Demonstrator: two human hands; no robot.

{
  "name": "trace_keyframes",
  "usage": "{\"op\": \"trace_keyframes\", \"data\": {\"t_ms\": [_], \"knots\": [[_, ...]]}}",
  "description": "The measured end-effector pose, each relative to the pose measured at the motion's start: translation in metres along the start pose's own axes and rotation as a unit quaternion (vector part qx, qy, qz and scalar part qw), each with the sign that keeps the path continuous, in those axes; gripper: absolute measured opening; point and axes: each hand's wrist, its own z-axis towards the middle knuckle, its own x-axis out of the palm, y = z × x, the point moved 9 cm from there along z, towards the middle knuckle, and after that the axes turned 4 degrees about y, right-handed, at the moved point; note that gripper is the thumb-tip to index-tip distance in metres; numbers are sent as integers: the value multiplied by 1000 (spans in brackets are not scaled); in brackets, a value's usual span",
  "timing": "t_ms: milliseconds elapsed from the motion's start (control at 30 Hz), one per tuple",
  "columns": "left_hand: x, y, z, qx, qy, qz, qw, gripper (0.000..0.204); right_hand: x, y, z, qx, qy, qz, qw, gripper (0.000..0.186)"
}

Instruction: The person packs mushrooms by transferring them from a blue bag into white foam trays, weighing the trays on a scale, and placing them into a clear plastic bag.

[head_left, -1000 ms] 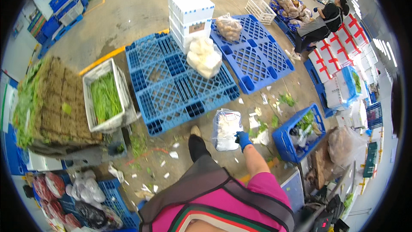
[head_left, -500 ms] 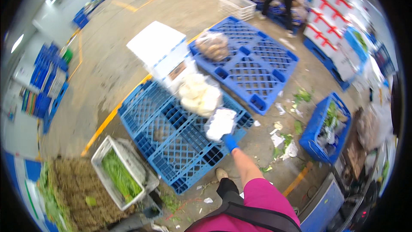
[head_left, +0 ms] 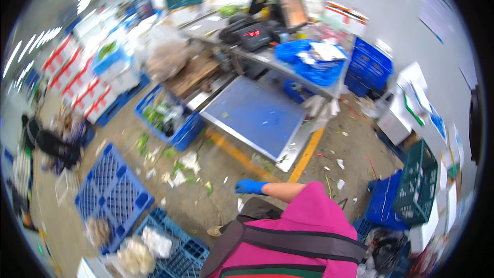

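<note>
My right hand [head_left: 250, 186], in a blue glove, hangs over the concrete floor in front of my body. Its fingers look curled in, slightly blurred, and nothing shows in them. My left hand is out of view. At the lower left, a white plastic-wrapped bundle [head_left: 157, 242] rests on a blue-grey pallet [head_left: 191, 253], beside a clear bag of pale produce [head_left: 136, 257]. Nearest ahead of my hand stands a low platform with a blue top [head_left: 257, 118].
A blue crate [head_left: 188, 133] with greens and plastic stands left of the platform. Behind is a metal table with a red-lit scale [head_left: 253, 36] and a screen [head_left: 293, 11]. Another blue pallet [head_left: 110, 190] lies left. Crates [head_left: 417, 183] stack at right. A person [head_left: 49, 141] stands far left. Scraps litter the floor.
My view has swung right, toward the platform and table. My right hand has left the white bundle, which stays on the pallet, and is now over the floor.
</note>
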Motion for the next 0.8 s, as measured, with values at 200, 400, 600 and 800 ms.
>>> {"op": "trace_keyframes", "data": {"t_ms": [200,400,600,800], "knots": [[148,-31,-26,44,111,232,965,33,-91,-295,-416,425,-382,116,812,23],[312,-57,-28,256,170,556,772,38,5,-396,-625,529,-401,369,650,16],[550,-87,-155,56,302,161,938,43,-115,-431,-642,356,-557,617,427,31],[798,-150,-216,166,348,169,907,52,-378,-503,-574,234,-513,580,588,53]]}}
